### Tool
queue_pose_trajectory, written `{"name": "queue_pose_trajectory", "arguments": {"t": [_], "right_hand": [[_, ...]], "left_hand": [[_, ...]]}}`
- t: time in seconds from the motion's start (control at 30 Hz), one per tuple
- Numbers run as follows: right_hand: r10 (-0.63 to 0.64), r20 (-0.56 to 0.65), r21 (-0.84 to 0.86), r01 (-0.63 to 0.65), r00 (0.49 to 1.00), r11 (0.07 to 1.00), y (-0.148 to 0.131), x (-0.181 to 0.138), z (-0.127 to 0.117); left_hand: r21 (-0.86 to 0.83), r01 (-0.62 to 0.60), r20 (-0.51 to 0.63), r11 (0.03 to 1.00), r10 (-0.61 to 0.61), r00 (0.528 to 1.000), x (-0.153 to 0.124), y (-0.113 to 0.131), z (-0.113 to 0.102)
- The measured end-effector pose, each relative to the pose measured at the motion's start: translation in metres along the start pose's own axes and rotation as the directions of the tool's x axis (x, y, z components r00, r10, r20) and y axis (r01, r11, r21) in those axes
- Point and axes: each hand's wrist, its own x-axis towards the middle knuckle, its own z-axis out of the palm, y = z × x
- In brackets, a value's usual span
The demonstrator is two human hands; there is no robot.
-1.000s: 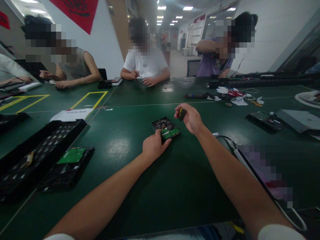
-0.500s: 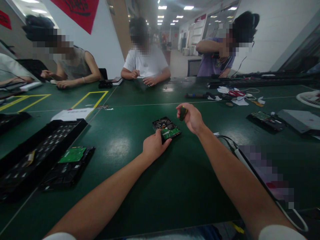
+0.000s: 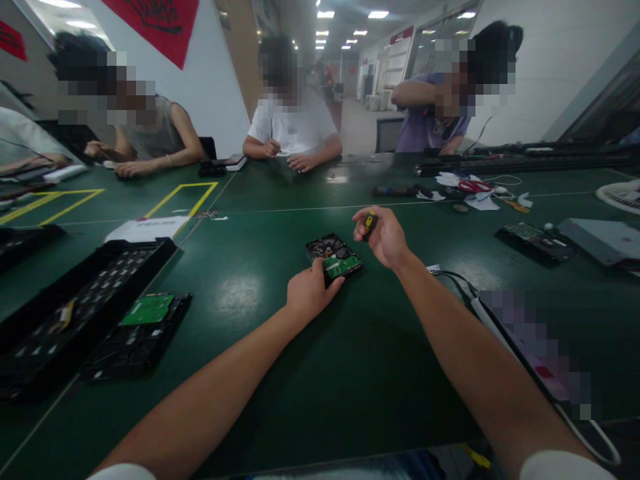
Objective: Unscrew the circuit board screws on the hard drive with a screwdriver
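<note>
A black hard drive with a green circuit board lies on the green table in front of me. My left hand grips its near edge, fingers closed on it. My right hand hovers just right of and above the drive, closed round a small black and yellow screwdriver whose tip points down toward the drive.
A black tray and another drive with a green board lie at the left. A further drive and a grey box lie right. A white cable runs along my right arm. Three people sit across the table.
My right hand has turned slightly, showing more of the screwdriver's yellow marking. My left hand and the drive have stayed put.
</note>
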Motion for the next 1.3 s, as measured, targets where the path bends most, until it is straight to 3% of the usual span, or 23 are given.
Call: {"name": "queue_pose_trajectory", "arguments": {"t": [0.4, 0.67, 0.93, 1.13, 1.3], "right_hand": [[-0.033, -0.052, -0.082, 0.029, 0.998, 0.996, 0.0, 0.002, -0.005], [0.012, -0.011, 0.031, -0.012, 1.0, 0.999, -0.002, -0.001, 0.001], [0.004, -0.029, -0.065, -0.005, 1.0, 0.998, -0.002, 0.001, -0.002], [-0.076, -0.05, -0.131, 0.069, 0.996, 0.989, 0.003, 0.005, -0.011], [-0.046, -0.084, -0.059, 0.041, 0.995, 0.997, 0.0, 0.003, -0.009]], "left_hand": [[0.0, -0.006, 0.002, 1.0, 0.006, 1.0, -0.001, 0.001, -0.001], [0.005, -0.005, -0.003, 1.0, 0.005, 1.0, 0.0, 0.001, -0.002], [0.002, 0.013, 0.018, 1.0, -0.013, 1.0, 0.0, 0.003, -0.003], [0.011, 0.005, 0.009, 1.0, -0.005, 1.0, 0.001, 0.0, 0.0], [0.007, -0.018, -0.008, 1.0, 0.018, 1.0, 0.001, -0.001, 0.002]]}}
